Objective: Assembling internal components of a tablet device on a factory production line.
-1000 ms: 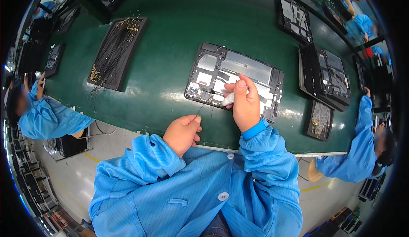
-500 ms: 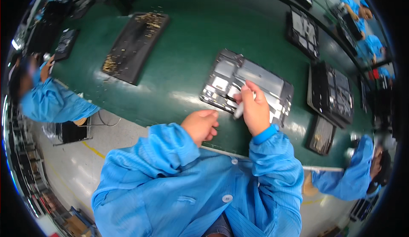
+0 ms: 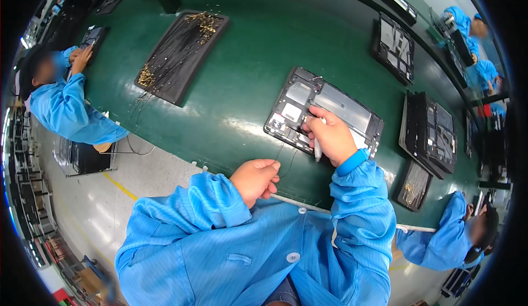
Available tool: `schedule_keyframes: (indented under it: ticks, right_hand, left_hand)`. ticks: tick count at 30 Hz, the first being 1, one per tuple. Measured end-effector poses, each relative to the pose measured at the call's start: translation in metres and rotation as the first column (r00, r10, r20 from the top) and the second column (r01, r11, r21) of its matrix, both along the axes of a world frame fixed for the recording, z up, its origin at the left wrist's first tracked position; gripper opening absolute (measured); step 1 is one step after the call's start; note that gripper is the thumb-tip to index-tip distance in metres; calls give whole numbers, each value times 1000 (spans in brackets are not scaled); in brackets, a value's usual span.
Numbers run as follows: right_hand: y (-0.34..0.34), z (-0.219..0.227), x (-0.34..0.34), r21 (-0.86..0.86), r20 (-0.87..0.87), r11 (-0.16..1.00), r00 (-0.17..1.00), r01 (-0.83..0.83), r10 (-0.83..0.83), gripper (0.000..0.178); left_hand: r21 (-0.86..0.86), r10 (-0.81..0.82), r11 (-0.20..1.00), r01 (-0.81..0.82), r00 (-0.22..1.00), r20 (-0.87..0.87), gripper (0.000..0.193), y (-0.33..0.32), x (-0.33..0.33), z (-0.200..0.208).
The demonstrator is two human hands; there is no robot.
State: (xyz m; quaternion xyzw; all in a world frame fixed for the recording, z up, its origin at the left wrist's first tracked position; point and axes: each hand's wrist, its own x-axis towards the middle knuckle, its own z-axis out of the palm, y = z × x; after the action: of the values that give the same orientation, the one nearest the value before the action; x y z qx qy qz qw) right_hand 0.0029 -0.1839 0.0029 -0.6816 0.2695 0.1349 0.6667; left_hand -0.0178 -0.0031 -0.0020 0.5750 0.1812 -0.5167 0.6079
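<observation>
An opened flat electronic device [image 3: 344, 105], with a black frame, grey panels and exposed parts, lies on the table in front of me. My right hand [image 3: 333, 141] is over its near edge, fingers closed round a slim white pen-shaped tool [image 3: 318, 151]; its working tip is hidden. My left hand [image 3: 256, 180] is between the device and the table's front edge. Its thumb and forefinger are pinched on a thin dark cable [image 3: 293, 160], which loops toward the device. Where the cable's far end sits cannot be made out.
At the back left, a dark tray [image 3: 184, 89] holds many thin black cables with gold-coloured ends. A smaller tray [image 3: 413, 185] of similar pieces is at the right, beside stacked devices [image 3: 434, 130]. Another device [image 3: 395, 47] lies farther back. Co-workers [image 3: 63, 105] sit at both sides.
My left hand has drawn back toward me, away from the device, and the thin cable now shows between them. My right hand keeps the white tool at the device's near edge. The view has shifted slightly.
</observation>
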Motion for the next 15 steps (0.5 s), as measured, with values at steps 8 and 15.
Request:
schedule_keyframes:
  ticks: [8, 15]
  right_hand:
    - [2, 7, 9, -336, -91, 861, 922, -383, 375, 43]
    - [-1, -6, 3, -295, -86, 908, 955, -298, 285, 36]
  left_hand:
    - [-40, 109, 993, -108, 993, 33, 26, -13, 16, -6]
    - [-55, -99, 993, 103, 992, 75, 22, -29, 20, -33]
